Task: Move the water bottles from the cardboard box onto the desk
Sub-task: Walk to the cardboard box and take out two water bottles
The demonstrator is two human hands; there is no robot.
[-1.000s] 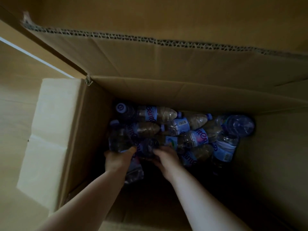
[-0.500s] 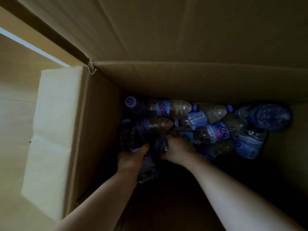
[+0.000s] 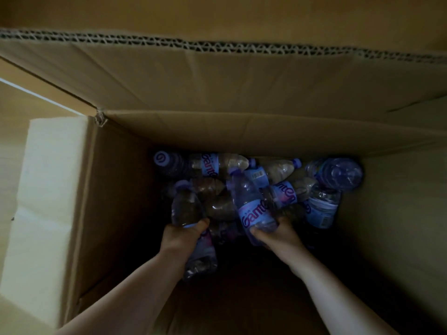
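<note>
Deep in the cardboard box [image 3: 116,201], the left hand [image 3: 180,234] wraps its grip round one water bottle [image 3: 185,209] at 9 o'clock of the pile; the right hand [image 3: 278,234] clasps a labelled bottle [image 3: 251,209] at 3 o'clock. Probably full, heavy, slick plastic: hold mid-body.

Along the left edge of the frame there is a tan surface [image 3: 13,165], smooth and dimly lit. Faint straight seams cross it, like the joints between boards, but the material cannot be told for sure. The same tan surface shows again in the lower left corner. In the upper left, a thin pale line [image 3: 36,93] runs diagonally, from the left edge downward to the right. Across the whole top of the frame lies a plain brownish-yellow band [image 3: 217,10], without any marks; whether it is a wall or a floor cannot be told.
</note>
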